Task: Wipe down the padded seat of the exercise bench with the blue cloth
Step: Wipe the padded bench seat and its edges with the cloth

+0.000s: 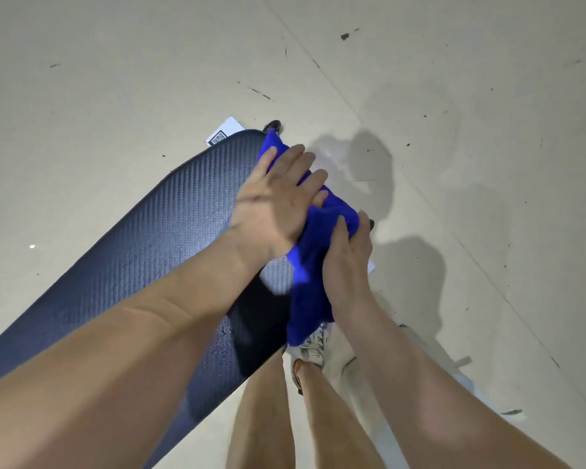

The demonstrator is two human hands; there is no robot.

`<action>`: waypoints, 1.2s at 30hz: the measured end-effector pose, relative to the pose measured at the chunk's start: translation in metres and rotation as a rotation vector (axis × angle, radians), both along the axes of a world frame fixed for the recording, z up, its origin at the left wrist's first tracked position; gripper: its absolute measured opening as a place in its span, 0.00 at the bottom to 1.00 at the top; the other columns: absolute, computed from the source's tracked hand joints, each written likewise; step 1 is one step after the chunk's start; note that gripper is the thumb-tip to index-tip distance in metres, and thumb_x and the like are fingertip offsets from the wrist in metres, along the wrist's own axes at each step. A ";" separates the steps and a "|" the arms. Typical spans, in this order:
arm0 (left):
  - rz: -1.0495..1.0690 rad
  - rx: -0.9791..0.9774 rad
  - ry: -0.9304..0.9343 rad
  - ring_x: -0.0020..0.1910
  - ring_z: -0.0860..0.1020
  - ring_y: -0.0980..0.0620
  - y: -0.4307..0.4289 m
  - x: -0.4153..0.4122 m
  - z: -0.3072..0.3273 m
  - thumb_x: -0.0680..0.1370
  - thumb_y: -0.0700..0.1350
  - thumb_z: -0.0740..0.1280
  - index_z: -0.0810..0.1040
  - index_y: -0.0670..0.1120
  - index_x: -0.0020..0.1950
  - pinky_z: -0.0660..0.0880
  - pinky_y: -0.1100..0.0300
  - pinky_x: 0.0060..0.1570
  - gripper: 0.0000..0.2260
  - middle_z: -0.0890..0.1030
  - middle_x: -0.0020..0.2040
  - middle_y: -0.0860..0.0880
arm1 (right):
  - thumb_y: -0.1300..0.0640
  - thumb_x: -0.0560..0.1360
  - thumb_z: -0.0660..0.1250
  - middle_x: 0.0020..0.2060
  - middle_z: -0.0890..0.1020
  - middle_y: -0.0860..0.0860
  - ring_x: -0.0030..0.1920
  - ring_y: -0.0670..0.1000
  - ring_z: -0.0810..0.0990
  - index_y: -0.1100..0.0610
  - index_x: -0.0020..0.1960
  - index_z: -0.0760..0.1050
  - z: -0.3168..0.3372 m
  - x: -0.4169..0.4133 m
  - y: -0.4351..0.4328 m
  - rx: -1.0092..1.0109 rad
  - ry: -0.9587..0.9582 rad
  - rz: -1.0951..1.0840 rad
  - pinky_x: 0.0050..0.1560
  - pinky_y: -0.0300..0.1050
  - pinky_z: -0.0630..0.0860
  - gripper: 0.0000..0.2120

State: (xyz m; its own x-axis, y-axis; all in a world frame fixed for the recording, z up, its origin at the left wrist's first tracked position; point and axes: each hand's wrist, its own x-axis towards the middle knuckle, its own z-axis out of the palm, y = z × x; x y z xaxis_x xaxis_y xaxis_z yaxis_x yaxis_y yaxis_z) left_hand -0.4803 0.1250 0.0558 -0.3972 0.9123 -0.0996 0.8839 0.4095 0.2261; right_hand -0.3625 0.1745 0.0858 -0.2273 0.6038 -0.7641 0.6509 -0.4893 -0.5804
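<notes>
Scuffed floor [115, 62] surrounds the bench seat [132, 248] and blue cloth [322, 228].

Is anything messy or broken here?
Nothing looks broken. The floor has dark scuff marks, and the blue cloth is bunched, hanging off the edge of the padded seat under the left hand and right hand.

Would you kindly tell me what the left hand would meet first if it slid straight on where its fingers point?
Likely nothing: the left hand, flat on the blue cloth, points past the edge of the padded seat. Beyond shows only floor below, though depth is unclear.
</notes>
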 end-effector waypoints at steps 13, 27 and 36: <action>0.508 -0.264 -0.033 0.77 0.54 0.47 -0.147 0.004 0.016 0.82 0.51 0.46 0.54 0.49 0.78 0.53 0.44 0.73 0.23 0.55 0.79 0.48 | 0.42 0.76 0.56 0.78 0.57 0.55 0.78 0.56 0.55 0.50 0.78 0.57 -0.012 0.029 -0.065 0.902 -0.149 1.299 0.73 0.65 0.53 0.32; 0.619 -0.133 -0.092 0.78 0.47 0.46 -0.081 -0.022 0.015 0.81 0.53 0.50 0.46 0.46 0.79 0.47 0.48 0.74 0.29 0.47 0.79 0.44 | 0.33 0.76 0.48 0.79 0.53 0.54 0.79 0.56 0.51 0.53 0.79 0.51 -0.027 -0.046 0.022 1.098 -0.074 1.536 0.73 0.62 0.56 0.38; 0.393 -0.041 -0.082 0.78 0.46 0.52 -0.118 -0.013 -0.004 0.81 0.55 0.48 0.51 0.51 0.78 0.42 0.50 0.75 0.26 0.49 0.80 0.50 | 0.39 0.79 0.48 0.79 0.56 0.56 0.78 0.56 0.53 0.55 0.78 0.53 -0.031 -0.028 -0.061 1.116 -0.213 1.307 0.74 0.62 0.52 0.33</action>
